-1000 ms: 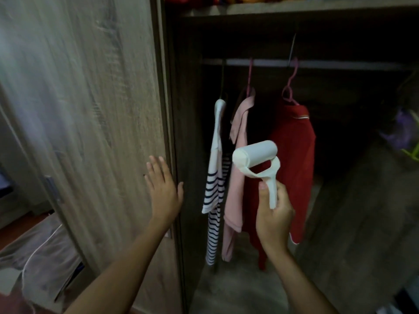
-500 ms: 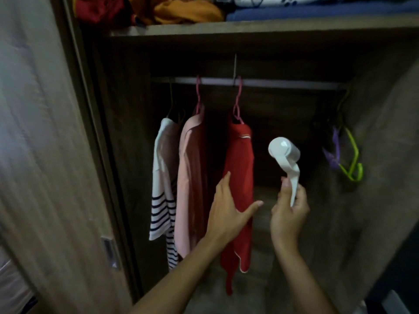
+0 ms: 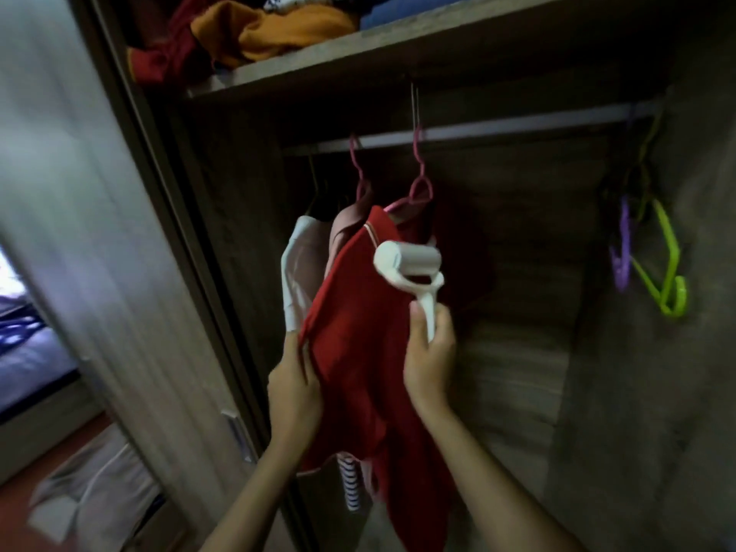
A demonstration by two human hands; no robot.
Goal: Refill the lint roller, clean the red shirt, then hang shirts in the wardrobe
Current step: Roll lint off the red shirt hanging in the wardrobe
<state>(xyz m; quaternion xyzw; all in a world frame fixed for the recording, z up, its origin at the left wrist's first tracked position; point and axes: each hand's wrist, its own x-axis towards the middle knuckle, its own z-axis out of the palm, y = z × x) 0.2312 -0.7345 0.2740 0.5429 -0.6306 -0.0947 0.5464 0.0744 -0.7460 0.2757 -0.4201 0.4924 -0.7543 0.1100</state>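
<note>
The red shirt (image 3: 358, 332) hangs in the middle of the frame from a pink hanger (image 3: 418, 185) hooked over the wardrobe rail (image 3: 517, 127), and its body is pulled out toward the camera. The left hand (image 3: 294, 388), at lower centre, pinches the shirt's left edge between thumb and curled fingers and holds the cloth taut. The right hand (image 3: 428, 360), just to the right of it, is wrapped round the white handle of the lint roller (image 3: 408, 264); the roller's white drum lies against the upper part of the shirt, just below the collar.

Behind the red shirt, to its left, hang a pink garment (image 3: 342, 229) on a second pink hanger (image 3: 358, 169) and a white shirt (image 3: 296, 272) whose dark-striped lower part (image 3: 352, 484) shows beneath the red hem.

At the right of the frame a green hanger (image 3: 669, 272) and a purple hanger (image 3: 621, 249) hang bare near the wardrobe's side wall. Across the top runs a wooden shelf (image 3: 358, 53) carrying bundled clothes, among them an orange piece (image 3: 271, 29), a dark red one (image 3: 159, 65) and something blue (image 3: 398, 13). The wardrobe door (image 3: 99, 233) fills the left side, blurred, and beyond its edge at lower left lie pale cloth (image 3: 91, 500) on the floor and part of a bed (image 3: 28, 352).
</note>
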